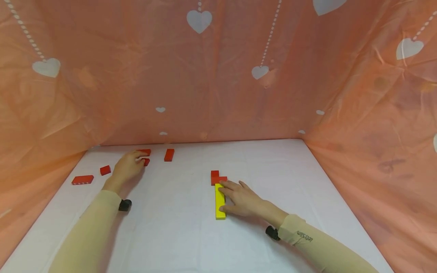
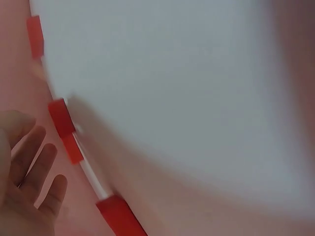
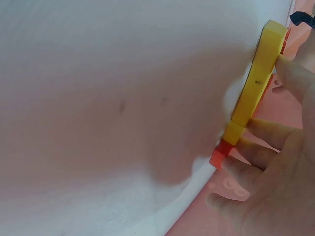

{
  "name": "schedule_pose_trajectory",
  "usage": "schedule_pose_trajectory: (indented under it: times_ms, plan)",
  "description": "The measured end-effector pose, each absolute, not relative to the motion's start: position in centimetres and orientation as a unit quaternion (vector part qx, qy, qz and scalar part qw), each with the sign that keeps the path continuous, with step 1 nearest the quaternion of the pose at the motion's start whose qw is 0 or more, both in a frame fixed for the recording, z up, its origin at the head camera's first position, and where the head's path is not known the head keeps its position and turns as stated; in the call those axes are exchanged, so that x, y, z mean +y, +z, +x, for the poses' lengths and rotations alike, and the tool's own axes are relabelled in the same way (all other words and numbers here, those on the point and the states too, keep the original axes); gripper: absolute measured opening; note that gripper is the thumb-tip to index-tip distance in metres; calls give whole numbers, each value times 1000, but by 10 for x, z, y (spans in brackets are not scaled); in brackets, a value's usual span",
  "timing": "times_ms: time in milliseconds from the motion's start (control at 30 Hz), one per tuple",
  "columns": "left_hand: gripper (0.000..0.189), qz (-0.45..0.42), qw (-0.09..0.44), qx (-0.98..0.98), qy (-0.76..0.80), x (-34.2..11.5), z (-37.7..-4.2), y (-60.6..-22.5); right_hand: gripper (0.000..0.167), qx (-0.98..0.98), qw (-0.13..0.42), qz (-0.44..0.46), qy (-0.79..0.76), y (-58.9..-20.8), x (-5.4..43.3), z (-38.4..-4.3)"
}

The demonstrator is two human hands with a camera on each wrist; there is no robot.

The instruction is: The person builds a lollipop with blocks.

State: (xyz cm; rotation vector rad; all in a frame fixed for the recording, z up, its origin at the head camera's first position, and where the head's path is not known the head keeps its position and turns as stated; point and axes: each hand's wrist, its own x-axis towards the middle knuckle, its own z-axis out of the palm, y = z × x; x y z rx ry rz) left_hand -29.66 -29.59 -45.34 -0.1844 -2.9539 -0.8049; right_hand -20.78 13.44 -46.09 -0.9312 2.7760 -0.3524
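Observation:
My left hand (image 1: 127, 167) is over the back left of the table, its fingertips right at a small red block (image 1: 146, 162). A longer red block (image 1: 145, 152) lies just behind it, partly covered by the fingers. In the left wrist view the fingers (image 2: 32, 169) are spread and hold nothing. My right hand (image 1: 244, 199) lies along a yellow row, a long yellow block (image 3: 256, 78) with a short yellow block (image 3: 235, 132) at its end. Its fingertips touch the row's right side and top. Red blocks (image 1: 214, 173) adjoin the row's far end, near the index finger.
Another red block (image 1: 168, 155) lies near the table's back edge. To the left are a red cube (image 1: 105, 170) and a red block with white dots (image 1: 82, 179). Orange cloth (image 1: 218, 94) with white hearts walls the white table (image 1: 170, 235) at back and sides.

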Motion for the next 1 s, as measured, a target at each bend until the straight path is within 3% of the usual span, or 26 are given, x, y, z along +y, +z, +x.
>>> schedule_pose_trajectory:
  times_ms: [200,567,1000]
  plan:
    - [41,-49,-5,-964,-261,-305,-295,-453,71,937,98,-313,-117,-460,134,-208]
    - [33,-82,24,-970,-227,-306,-293,-453,71,938,100,-312,-116,-460,133,-207]
    - [34,-79,19,-970,-230,-305,-295,-456,71,938,96,-314,-113,-460,133,-207]
